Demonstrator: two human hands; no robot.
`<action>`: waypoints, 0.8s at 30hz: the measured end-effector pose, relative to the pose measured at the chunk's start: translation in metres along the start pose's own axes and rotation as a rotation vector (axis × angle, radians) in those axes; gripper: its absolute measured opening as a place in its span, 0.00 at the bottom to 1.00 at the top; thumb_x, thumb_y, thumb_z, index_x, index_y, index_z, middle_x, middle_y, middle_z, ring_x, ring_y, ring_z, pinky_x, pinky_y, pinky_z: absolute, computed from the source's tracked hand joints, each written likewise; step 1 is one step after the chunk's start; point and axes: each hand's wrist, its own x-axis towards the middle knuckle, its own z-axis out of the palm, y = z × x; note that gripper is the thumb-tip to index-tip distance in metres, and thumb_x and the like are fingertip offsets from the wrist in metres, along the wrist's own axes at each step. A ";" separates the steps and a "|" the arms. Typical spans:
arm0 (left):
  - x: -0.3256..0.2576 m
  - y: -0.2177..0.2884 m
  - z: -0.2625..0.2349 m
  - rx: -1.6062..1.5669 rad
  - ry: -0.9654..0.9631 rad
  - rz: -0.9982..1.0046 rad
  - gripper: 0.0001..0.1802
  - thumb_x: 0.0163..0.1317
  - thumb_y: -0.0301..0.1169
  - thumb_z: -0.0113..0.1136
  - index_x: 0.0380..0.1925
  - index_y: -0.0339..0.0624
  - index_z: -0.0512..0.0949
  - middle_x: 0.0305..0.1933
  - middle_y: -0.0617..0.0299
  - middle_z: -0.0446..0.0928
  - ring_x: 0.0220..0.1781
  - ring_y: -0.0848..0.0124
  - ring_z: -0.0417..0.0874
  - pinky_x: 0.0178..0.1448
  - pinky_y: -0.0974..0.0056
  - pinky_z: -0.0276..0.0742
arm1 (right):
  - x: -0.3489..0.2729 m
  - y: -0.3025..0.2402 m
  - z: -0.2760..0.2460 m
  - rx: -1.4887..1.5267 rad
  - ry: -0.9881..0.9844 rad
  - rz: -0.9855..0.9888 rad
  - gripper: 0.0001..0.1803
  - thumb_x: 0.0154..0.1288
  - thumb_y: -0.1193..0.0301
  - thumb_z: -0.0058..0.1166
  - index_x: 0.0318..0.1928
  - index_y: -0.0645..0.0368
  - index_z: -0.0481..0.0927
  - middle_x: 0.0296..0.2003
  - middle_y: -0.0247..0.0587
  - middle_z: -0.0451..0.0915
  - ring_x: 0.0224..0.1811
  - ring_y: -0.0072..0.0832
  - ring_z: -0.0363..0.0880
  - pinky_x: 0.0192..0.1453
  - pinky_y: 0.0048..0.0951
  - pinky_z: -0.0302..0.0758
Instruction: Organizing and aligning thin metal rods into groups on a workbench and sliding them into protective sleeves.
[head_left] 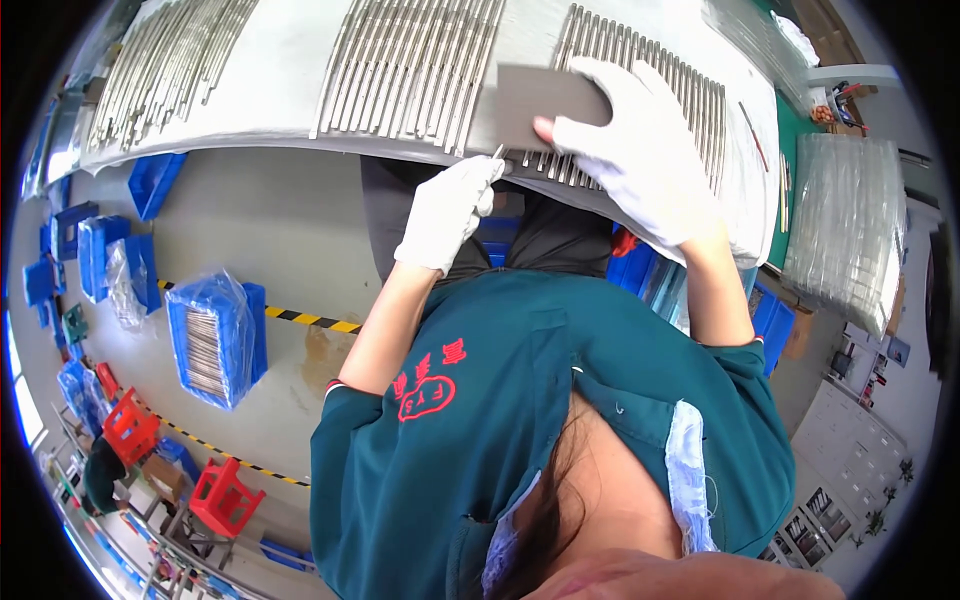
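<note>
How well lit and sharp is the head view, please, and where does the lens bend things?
Head view: light is even and bright, with soft sheen on the metal rods and no hard shadows; the table edge bows strongly from fisheye distortion; the gloved right hand on the grey card and the left hand are sharp; the rim corners are black.

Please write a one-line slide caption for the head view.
Gloved right hand holds a grey card over metal rods; left hand pinches one.
</note>
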 end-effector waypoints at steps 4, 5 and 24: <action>0.004 -0.009 0.001 0.300 0.055 0.291 0.14 0.66 0.39 0.54 0.41 0.41 0.80 0.20 0.68 0.70 0.21 0.81 0.68 0.26 0.72 0.64 | 0.011 -0.003 0.013 -0.074 0.092 0.038 0.26 0.51 0.72 0.62 0.53 0.36 0.81 0.55 0.52 0.71 0.51 0.47 0.71 0.58 0.41 0.67; 0.005 -0.011 0.001 0.402 0.078 0.351 0.14 0.66 0.39 0.54 0.42 0.41 0.80 0.21 0.66 0.71 0.24 0.79 0.72 0.30 0.70 0.68 | 0.010 -0.004 0.012 -0.079 0.107 0.052 0.27 0.51 0.72 0.62 0.53 0.35 0.80 0.56 0.52 0.70 0.52 0.47 0.71 0.59 0.41 0.67; 0.015 -0.026 -0.004 1.083 0.056 1.024 0.12 0.63 0.29 0.54 0.46 0.41 0.77 0.38 0.59 0.77 0.35 0.69 0.79 0.41 0.67 0.77 | -0.043 0.004 -0.037 -0.176 -0.051 0.220 0.25 0.43 0.70 0.65 0.47 0.38 0.84 0.53 0.49 0.73 0.48 0.44 0.73 0.52 0.39 0.71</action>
